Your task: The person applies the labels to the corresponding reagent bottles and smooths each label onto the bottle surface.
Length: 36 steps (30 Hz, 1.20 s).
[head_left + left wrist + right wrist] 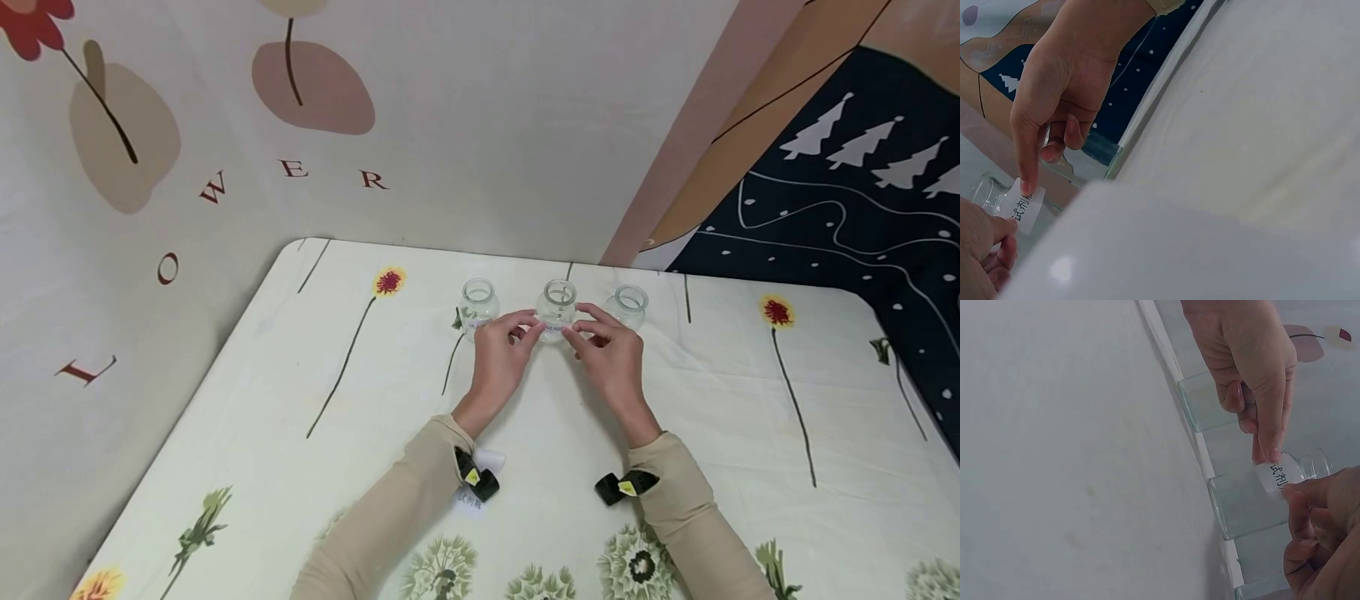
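Observation:
A small round glass jar (559,293) with a rimmed mouth stands upright in the head view, the middle one of three. At its front is a white label (1274,478) with black printed characters. My left hand (501,354) holds one end of this label, thumb tip on its face. The other end is held by my right hand (613,354), its thumb also on the face. Both index fingers reach to the jar's sides. How much of the label touches the glass is hidden by the fingertips.
Two similar glass jars flank the middle one, the left jar (478,300) behind my left hand and the right jar (630,302) behind my right. A curled white paper (491,461) with printed characters lies beside my left wrist. A flower-patterned cloth (360,467) covers the table.

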### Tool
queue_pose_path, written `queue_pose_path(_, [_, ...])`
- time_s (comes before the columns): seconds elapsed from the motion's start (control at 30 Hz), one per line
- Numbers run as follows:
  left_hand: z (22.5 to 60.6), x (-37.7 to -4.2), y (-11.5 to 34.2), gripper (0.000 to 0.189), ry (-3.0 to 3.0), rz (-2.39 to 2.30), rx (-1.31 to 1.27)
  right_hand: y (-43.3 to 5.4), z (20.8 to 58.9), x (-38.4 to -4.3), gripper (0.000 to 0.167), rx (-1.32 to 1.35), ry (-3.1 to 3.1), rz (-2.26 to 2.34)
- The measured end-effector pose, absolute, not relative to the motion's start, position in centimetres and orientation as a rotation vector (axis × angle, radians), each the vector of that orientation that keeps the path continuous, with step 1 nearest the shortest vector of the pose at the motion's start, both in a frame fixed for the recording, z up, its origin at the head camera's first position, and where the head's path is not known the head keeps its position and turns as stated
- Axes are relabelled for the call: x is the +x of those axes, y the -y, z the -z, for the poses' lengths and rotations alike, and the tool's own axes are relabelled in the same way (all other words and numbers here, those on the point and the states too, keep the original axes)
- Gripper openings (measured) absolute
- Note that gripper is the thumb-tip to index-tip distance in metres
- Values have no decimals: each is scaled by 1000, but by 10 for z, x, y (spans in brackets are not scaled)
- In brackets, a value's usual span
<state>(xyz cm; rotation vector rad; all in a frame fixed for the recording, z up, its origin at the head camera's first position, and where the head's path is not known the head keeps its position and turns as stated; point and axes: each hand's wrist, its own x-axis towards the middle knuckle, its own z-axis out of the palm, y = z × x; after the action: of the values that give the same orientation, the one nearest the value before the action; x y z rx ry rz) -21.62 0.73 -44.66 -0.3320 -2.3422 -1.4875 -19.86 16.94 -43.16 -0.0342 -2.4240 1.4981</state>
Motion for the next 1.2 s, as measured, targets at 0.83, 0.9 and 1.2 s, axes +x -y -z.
queue_pose_path(0.83, [447,-214,-5,47,2417,1533,-403,-172,431,-201,14,-20,2418,-1542])
queue_pose_path(0.9, [446,-214,-5,51,2438,1530,-426,-172,431,-201,14,-14,2413,-1543])
queue_pose_path(1.2, [448,-215,-6,52,2493,1508,-576,-172,431,-200,13,28,2401,-1550])
